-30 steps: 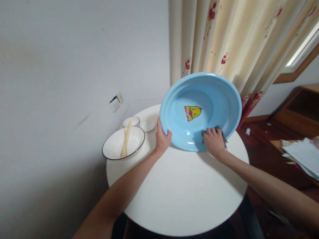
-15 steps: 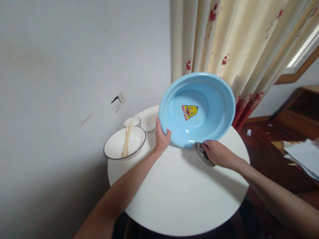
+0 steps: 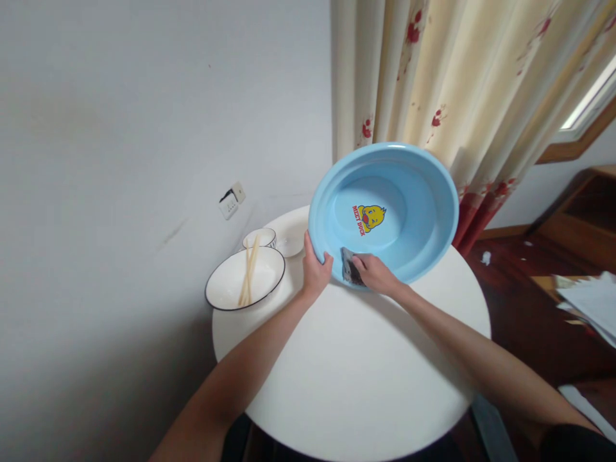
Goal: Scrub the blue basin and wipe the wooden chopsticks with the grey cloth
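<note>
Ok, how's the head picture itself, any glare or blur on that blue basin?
Head view: soft daylight from the window, only faint sheen on the blue basin, its duck print sharp; the cloth in the right hand is slightly smeared; wide-angle lens bends the curtain edges; soft shadow on the table.

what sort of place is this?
Likely a room in a home: flowered curtain by a window, a small round table with a bowl and chopsticks, and a blue plastic basin.
</note>
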A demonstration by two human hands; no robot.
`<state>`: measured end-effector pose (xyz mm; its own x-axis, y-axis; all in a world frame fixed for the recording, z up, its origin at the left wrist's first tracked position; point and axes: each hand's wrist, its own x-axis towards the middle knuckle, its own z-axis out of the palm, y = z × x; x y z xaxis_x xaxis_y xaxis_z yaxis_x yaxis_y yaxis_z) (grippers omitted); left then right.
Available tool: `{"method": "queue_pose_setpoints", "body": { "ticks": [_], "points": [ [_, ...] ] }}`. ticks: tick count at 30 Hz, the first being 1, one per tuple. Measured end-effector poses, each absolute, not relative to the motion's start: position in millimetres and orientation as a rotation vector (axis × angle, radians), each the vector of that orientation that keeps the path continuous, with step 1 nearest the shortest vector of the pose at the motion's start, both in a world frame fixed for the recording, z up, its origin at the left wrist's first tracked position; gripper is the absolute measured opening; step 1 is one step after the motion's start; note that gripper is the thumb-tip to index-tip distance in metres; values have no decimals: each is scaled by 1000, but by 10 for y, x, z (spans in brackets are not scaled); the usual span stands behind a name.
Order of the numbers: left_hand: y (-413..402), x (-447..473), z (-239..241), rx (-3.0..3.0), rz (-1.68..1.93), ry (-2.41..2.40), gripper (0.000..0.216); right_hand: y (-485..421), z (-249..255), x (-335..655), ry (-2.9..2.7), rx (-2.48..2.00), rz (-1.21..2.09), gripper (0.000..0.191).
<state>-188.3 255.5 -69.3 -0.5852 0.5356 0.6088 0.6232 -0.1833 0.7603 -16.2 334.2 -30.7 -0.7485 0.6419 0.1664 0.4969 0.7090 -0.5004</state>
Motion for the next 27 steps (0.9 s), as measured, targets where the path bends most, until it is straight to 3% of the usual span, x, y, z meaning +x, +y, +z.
{"method": "queue_pose_setpoints", "body": {
  "ticks": [4, 12, 21, 27],
  "points": [
    [2536, -1880, -728, -1376, -1891, -1987, 86, 3318, -551, -211, -2552, -809, 450, 37],
    [2494, -1872, -881, -1340, -1894, -2045, 86, 3274, -668, -486, -2530, -987, 329, 42],
    [2513, -1997, -747, -1406, -1977, -2007, 36, 3397, -515, -964, -2370, -1061, 495, 44],
    [2552, -2024, -834, -1368, -1898, -2030, 34, 3381, -554, -965, -2354, -1055, 471, 46]
  ]
}}
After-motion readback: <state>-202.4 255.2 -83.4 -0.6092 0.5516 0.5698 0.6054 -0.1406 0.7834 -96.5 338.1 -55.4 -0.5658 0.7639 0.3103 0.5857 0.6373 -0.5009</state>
